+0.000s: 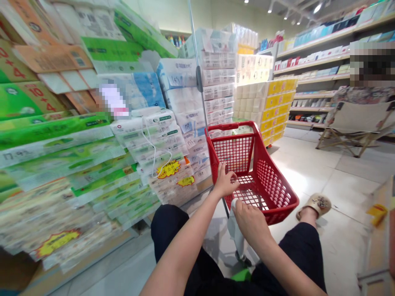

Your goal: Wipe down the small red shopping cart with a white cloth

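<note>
A red plastic shopping cart [279, 197] with perforated walls stands between my legs, its basket facing me. My right hand [251, 218] is closed on a white cloth [236, 230] at the cart's near rim; the cloth hangs down outside the basket. Whether it is fabric or a paper wipe I cannot tell. Over the left rim is my left hand [226, 181], some fingers raised and the thumb and a finger curved towards each other. I see nothing held in it. Nothing lies in the visible part of the basket.
Stacked tissue packs [173, 135] line the left side, with a lit phone [114, 98] on them and a white cable [151, 142] hanging down. A thin metal pole [202, 98] rises behind the cart. A person sits in a folding chair [359, 117] at right, before stocked shelves [314, 78].
</note>
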### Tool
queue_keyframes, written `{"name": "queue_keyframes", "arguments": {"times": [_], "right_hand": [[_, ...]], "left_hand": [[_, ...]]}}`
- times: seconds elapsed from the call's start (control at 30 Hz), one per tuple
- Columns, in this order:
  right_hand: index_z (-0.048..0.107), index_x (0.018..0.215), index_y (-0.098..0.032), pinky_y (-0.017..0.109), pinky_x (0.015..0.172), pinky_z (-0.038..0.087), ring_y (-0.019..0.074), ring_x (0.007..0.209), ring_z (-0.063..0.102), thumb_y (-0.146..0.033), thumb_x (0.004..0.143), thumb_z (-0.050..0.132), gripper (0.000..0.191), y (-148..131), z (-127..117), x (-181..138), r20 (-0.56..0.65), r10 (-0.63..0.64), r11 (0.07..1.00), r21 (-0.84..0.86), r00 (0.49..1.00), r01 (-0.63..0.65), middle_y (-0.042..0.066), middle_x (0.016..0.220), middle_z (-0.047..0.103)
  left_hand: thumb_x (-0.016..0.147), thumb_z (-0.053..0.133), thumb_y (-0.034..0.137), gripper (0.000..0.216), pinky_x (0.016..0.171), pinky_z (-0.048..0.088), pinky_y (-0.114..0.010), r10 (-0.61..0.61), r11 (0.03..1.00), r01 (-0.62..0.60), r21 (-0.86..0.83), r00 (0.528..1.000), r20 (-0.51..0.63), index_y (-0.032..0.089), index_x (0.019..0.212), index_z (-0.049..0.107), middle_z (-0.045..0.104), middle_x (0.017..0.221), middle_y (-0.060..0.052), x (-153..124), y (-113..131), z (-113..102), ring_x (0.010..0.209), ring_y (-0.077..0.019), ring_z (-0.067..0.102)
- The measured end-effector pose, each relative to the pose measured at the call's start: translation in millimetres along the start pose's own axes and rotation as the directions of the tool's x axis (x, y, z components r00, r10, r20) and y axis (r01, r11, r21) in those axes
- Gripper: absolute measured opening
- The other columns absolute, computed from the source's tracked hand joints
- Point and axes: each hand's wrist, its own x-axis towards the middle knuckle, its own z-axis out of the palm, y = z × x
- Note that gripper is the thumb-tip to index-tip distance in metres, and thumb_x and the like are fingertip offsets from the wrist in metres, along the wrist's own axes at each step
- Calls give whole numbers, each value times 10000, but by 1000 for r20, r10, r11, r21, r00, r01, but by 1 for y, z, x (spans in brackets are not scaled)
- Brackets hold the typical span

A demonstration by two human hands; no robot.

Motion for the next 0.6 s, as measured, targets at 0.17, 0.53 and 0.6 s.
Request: {"name": "queue_keyframes", "arguments": {"times": [0.17, 0.53, 0.6], "right_hand": [[528, 860, -191, 337, 683, 417, 209, 703, 625, -280, 976, 470, 157, 6, 14, 9, -24, -70, 987, 146, 997, 73, 48, 729, 638], [590, 1177, -203, 442, 1127, 267, 216, 1139, 554, -269, 971, 452, 257, 78, 30, -17, -178, -136, 934, 306, 975, 186, 65, 1169, 661], [588, 1197, -209, 447, 1128, 266, 221, 1170, 533, -295, 974, 452, 275, 91, 30, -23, -181, -122, 935, 309, 976, 175, 58, 1191, 655]], "left_hand": [[795, 614, 232, 76, 1225, 143, -465, 18, 998, -19, 58, 1000, 19, 181, 774, 667, 117, 1629, 8, 14, -13, -6, 1507, -269, 35], [851, 433, 163, 251, 1226, 171, -462, -49, 995, 40, 90, 994, 93, 210, 888, 677, 173, 1619, 39, 21, -12, -16, 1500, -218, 125], [854, 425, 155, 258, 1228, 166, -454, -51, 996, 44, 71, 993, 105, 209, 902, 673, 150, 1625, 40, 21, -12, -16, 1503, -220, 114]]}}
